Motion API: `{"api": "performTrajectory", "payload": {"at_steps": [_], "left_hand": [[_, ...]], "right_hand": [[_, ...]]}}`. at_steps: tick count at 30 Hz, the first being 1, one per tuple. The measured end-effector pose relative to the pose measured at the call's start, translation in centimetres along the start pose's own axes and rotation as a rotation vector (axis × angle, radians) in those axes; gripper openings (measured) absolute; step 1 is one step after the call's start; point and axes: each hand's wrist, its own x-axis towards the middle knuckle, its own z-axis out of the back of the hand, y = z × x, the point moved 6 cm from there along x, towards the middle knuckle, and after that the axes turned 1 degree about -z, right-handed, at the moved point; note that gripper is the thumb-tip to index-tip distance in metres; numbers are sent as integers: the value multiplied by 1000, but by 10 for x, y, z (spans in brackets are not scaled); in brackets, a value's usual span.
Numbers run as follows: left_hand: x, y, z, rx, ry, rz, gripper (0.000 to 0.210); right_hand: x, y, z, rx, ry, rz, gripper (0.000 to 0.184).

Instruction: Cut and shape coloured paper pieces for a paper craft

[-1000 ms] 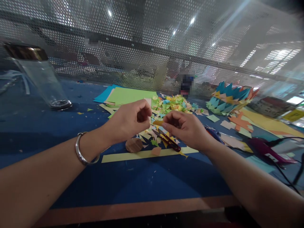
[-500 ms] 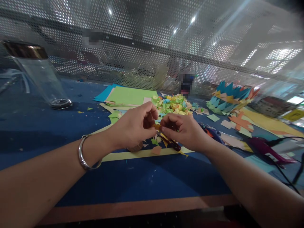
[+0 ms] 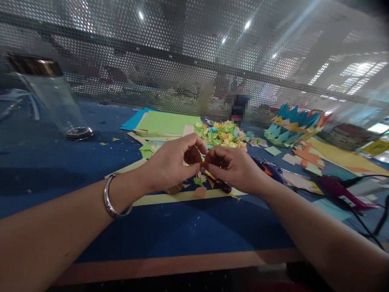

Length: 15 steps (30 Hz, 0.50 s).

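Observation:
My left hand (image 3: 172,162), with a silver bangle at its wrist, and my right hand (image 3: 241,168) meet fingertip to fingertip over the table. Between them they pinch a small orange-yellow piece of paper (image 3: 203,164), mostly covered by the fingers. Just under my right hand lies a tool with a dark red handle (image 3: 224,186), its other end hidden. Small paper scraps (image 3: 199,192) are scattered below the hands. Beyond them rises a heap of little folded paper pieces (image 3: 226,137), mostly green and yellow.
Coloured paper sheets (image 3: 170,122) are stacked behind my left hand. A lidded glass bottle (image 3: 57,103) stands at left. On the right are a spiky paper ring (image 3: 291,127), orange paper (image 3: 309,156) and a purple corded tool (image 3: 343,192). A perforated metal screen (image 3: 170,73) closes the back.
My left hand has shifted slightly right, so the fingertips of both hands are closer together and less of the paper piece shows. My right hand has hardly moved.

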Motion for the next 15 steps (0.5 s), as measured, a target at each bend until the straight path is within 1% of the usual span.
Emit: {"api": "performTrajectory", "payload": {"at_steps": [5,9,11,15], "left_hand": [[1,1,-1,-58,-11,1,10],[1,-2,-2,-72,2,-1,8],[2,-2,-1,-80,14,26,10],[4,5,2,-107,25,95,11]], "right_hand": [[-1,4,2,-49,-39,25,10],[-1,7,2,-50,-53,18,13],[-2,7,3,-53,-66,17,15],[-1,1,8,-51,-110,14,9]]}}
